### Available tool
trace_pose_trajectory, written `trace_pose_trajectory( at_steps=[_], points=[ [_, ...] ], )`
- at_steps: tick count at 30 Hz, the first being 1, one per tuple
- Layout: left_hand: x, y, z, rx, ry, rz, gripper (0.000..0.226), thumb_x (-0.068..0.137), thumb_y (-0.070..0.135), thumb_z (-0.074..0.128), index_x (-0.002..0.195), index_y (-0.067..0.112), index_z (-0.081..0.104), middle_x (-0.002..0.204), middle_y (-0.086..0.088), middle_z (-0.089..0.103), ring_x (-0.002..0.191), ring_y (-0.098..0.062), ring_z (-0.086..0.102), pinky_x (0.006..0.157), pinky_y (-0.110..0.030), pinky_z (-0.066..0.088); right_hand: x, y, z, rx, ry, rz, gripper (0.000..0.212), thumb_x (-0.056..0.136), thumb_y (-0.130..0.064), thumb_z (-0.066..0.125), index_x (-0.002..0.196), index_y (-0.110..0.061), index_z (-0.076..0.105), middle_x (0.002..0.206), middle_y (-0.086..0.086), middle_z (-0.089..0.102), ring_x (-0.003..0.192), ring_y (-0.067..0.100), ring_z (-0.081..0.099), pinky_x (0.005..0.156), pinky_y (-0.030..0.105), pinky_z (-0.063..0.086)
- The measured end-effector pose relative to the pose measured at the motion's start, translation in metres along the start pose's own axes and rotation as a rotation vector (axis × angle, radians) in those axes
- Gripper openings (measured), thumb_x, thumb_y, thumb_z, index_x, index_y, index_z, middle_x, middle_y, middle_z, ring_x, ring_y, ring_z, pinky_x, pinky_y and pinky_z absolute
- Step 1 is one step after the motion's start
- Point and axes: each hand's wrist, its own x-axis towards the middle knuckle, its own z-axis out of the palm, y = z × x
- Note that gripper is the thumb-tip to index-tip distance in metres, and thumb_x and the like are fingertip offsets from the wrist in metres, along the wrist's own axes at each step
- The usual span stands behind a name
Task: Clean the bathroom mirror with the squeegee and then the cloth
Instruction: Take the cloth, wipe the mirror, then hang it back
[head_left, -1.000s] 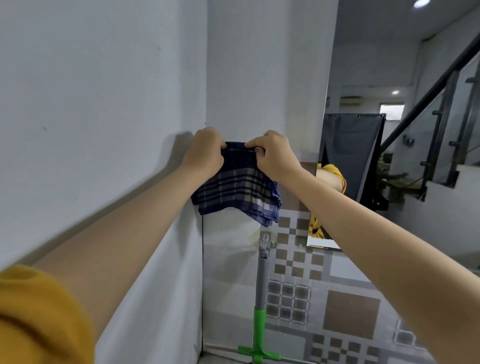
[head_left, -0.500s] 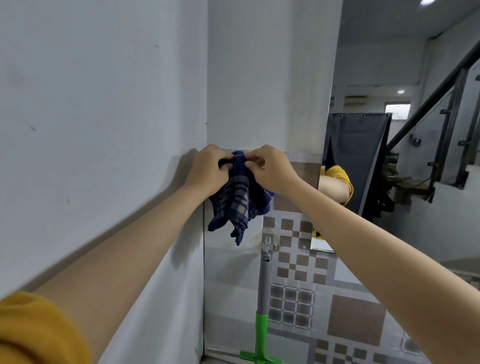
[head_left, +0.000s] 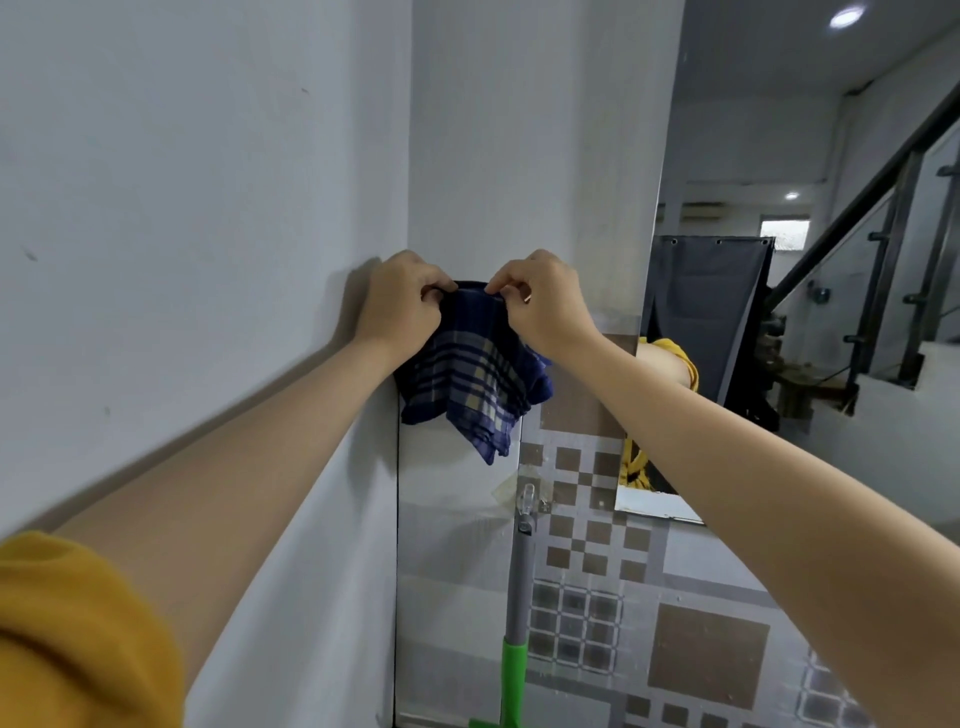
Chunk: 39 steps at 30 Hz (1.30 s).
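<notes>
Two hands pinch our soft, crumpled blue plaid cloth (head_left: 470, 371) by its top edge, left hand (head_left: 399, 301) and right hand (head_left: 543, 299) close together, high in a corner of matte white wall (head_left: 182, 208). Below us hangs the squeegee (head_left: 517, 597), grey pole with green grip, against glossy checkered tiles (head_left: 597, 545). The mirror (head_left: 727, 312) stands just right, partly behind our right forearm.

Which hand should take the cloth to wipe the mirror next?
Right, probably. Both hands pinch the cloth, but the right hand is nearer the mirror; the left hand is against the wall.
</notes>
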Motion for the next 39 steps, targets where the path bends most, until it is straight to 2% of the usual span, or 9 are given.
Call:
trace_pose_trajectory(
  at_steps=[2, 5, 8, 12, 15, 18, 24, 30, 39],
  points=[
    [0.005, 0.000, 0.001, -0.008, 0.006, 0.003, 0.022, 0.081, -0.004, 0.056, 0.091, 0.006, 0.072, 0.097, -0.016, 0.063, 0.084, -0.023, 0.059, 0.077, -0.026, 0.047, 0.003, 0.000, 0.001, -0.013, -0.006, -0.011, 0.028, 0.088, 0.006, 0.048, 0.091, -0.006, 0.074, 0.092, 0.007, 0.049, 0.078, 0.019, 0.049, 0.065, 0.008, 0.039],
    [0.006, -0.004, 0.005, -0.022, -0.013, -0.020, 0.021, 0.081, -0.004, 0.057, 0.088, 0.009, 0.072, 0.097, -0.014, 0.063, 0.082, -0.020, 0.058, 0.075, -0.022, 0.044, 0.002, 0.002, 0.006, -0.090, -0.065, -0.031, 0.030, 0.090, 0.005, 0.046, 0.099, -0.004, 0.073, 0.098, 0.013, 0.049, 0.086, 0.029, 0.052, 0.072, 0.036, 0.051],
    [0.001, -0.008, 0.008, -0.057, -0.051, -0.049, 0.022, 0.080, -0.006, 0.057, 0.088, 0.008, 0.073, 0.099, -0.013, 0.064, 0.081, -0.018, 0.058, 0.077, -0.021, 0.046, -0.002, 0.005, 0.012, -0.177, -0.160, -0.008, 0.031, 0.090, 0.003, 0.046, 0.106, -0.009, 0.072, 0.104, 0.013, 0.048, 0.090, 0.031, 0.052, 0.071, 0.043, 0.053],
    [-0.010, -0.005, 0.008, -0.055, -0.132, -0.068, 0.027, 0.081, -0.008, 0.052, 0.095, 0.005, 0.072, 0.095, -0.007, 0.062, 0.079, -0.014, 0.055, 0.074, -0.014, 0.041, -0.008, 0.004, 0.014, -0.256, -0.235, 0.030, 0.034, 0.089, 0.001, 0.048, 0.110, -0.015, 0.069, 0.106, 0.008, 0.050, 0.090, 0.022, 0.047, 0.062, 0.033, 0.040],
    [-0.018, -0.002, 0.007, -0.087, -0.187, -0.097, 0.029, 0.080, -0.009, 0.051, 0.097, 0.003, 0.071, 0.084, -0.002, 0.058, 0.067, -0.004, 0.050, 0.058, 0.001, 0.036, -0.009, 0.000, 0.012, -0.216, -0.261, 0.064, 0.035, 0.085, 0.003, 0.048, 0.107, -0.011, 0.070, 0.109, 0.009, 0.060, 0.094, 0.025, 0.056, 0.069, 0.035, 0.049],
    [-0.023, -0.002, 0.007, -0.186, -0.164, -0.133, 0.024, 0.081, -0.004, 0.054, 0.095, 0.005, 0.071, 0.084, -0.002, 0.061, 0.070, -0.003, 0.054, 0.061, 0.003, 0.038, -0.011, -0.004, 0.010, -0.072, -0.270, 0.134, 0.030, 0.087, -0.002, 0.048, 0.106, -0.006, 0.071, 0.107, 0.012, 0.070, 0.096, 0.028, 0.063, 0.079, 0.030, 0.052],
    [-0.031, -0.002, 0.007, -0.486, -0.242, -0.264, 0.023, 0.088, 0.013, 0.060, 0.109, 0.014, 0.067, 0.106, 0.006, 0.065, 0.094, 0.000, 0.060, 0.088, -0.016, 0.047, -0.021, 0.000, 0.015, 0.320, -0.197, 0.359, 0.024, 0.086, -0.026, 0.069, 0.106, -0.012, 0.073, 0.100, 0.001, 0.073, 0.094, 0.015, 0.067, 0.086, 0.027, 0.054],
    [-0.036, -0.011, 0.010, -0.507, -0.334, -0.228, 0.032, 0.082, 0.008, 0.066, 0.112, 0.019, 0.061, 0.111, 0.007, 0.062, 0.101, -0.004, 0.059, 0.092, -0.020, 0.045, -0.033, 0.005, 0.019, 0.342, -0.187, 0.277, 0.030, 0.085, -0.014, 0.070, 0.114, -0.016, 0.066, 0.100, 0.006, 0.073, 0.093, 0.019, 0.068, 0.088, 0.035, 0.055],
    [-0.035, -0.012, 0.019, -0.503, -0.254, -0.212, 0.033, 0.074, -0.004, 0.071, 0.097, 0.017, 0.063, 0.096, 0.002, 0.065, 0.091, -0.013, 0.063, 0.086, -0.025, 0.050, -0.041, 0.007, 0.026, 0.253, -0.147, 0.170, 0.036, 0.083, -0.005, 0.066, 0.117, -0.017, 0.064, 0.100, 0.000, 0.069, 0.084, 0.010, 0.061, 0.067, 0.001, 0.042]
  ],
)
